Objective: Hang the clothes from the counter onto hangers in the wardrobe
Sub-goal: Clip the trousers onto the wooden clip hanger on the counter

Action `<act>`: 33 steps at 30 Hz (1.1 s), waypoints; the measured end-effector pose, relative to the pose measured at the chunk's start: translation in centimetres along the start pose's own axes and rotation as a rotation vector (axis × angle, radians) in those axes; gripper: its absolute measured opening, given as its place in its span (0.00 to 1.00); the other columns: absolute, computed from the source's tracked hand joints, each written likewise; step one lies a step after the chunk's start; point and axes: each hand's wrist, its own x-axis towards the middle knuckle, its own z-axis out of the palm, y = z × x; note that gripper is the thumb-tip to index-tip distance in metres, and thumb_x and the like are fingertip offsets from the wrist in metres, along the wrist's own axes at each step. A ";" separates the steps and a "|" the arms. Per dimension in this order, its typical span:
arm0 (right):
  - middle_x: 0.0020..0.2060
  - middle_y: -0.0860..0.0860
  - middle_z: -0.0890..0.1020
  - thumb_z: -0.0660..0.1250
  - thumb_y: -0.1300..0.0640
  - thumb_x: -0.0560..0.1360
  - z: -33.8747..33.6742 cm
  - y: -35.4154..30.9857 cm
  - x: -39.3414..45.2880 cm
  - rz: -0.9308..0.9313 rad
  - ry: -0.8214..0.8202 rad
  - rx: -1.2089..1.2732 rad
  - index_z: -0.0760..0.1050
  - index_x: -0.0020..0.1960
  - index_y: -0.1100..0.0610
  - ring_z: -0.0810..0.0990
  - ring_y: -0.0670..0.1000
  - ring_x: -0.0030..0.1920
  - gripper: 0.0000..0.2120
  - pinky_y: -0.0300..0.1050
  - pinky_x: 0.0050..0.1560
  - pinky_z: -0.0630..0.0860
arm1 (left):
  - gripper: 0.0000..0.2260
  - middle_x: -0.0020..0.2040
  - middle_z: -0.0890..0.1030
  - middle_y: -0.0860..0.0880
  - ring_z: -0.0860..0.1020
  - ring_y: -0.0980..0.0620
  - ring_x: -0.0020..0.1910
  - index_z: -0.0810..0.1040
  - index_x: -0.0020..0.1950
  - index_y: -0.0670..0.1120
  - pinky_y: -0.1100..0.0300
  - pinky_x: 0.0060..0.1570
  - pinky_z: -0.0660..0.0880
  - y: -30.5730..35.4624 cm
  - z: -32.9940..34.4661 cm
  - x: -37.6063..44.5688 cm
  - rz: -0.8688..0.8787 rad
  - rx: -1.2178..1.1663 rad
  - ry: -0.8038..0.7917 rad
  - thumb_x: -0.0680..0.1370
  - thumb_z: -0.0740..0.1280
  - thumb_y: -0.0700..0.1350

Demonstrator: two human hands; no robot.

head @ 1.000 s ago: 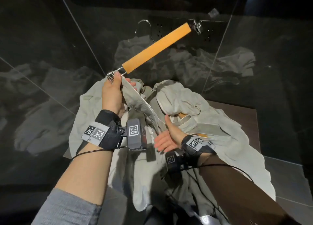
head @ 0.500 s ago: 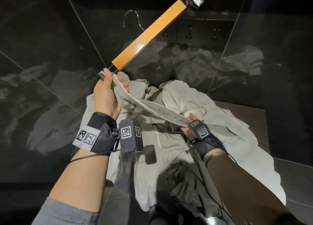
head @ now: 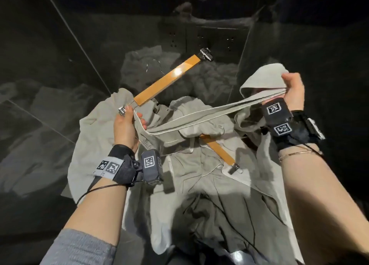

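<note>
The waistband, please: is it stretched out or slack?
Stretched: the waistband runs taut between the left hand and right hand.

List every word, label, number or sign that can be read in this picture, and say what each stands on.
No readable words or numbers.
Square black-and-white code markers, patterns only: on the left wrist band, the left wrist box and the right wrist box.
Small dark marks on the waistband of the grey garment near the left hand: too blurred to read.
</note>
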 end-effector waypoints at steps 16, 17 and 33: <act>0.38 0.56 0.82 0.56 0.47 0.80 -5.0 3.3 0.4 0.081 0.182 -0.528 0.78 0.35 0.59 0.81 0.55 0.46 0.23 0.50 0.54 0.76 | 0.14 0.38 0.81 0.47 0.77 0.50 0.35 0.76 0.44 0.44 0.53 0.47 0.75 -7.7 -1.5 0.8 -0.310 0.245 0.005 0.81 0.60 0.53; 0.39 0.56 0.81 0.56 0.49 0.80 -5.2 3.9 0.4 0.092 0.187 -0.551 0.78 0.39 0.60 0.80 0.54 0.45 0.20 0.49 0.53 0.76 | 0.15 0.40 0.79 0.44 0.76 0.49 0.34 0.76 0.45 0.44 0.55 0.43 0.74 -8.0 -1.7 1.5 -0.331 0.312 0.008 0.79 0.61 0.55; 0.59 0.64 0.78 0.71 0.60 0.72 -8.3 13.6 -3.0 0.521 -0.405 -1.278 0.78 0.57 0.55 0.78 0.63 0.57 0.14 0.50 0.62 0.73 | 0.29 0.34 0.79 0.45 0.75 0.52 0.29 0.78 0.39 0.45 0.60 0.36 0.70 -4.8 8.5 -3.3 -0.481 0.720 -0.639 0.72 0.59 0.71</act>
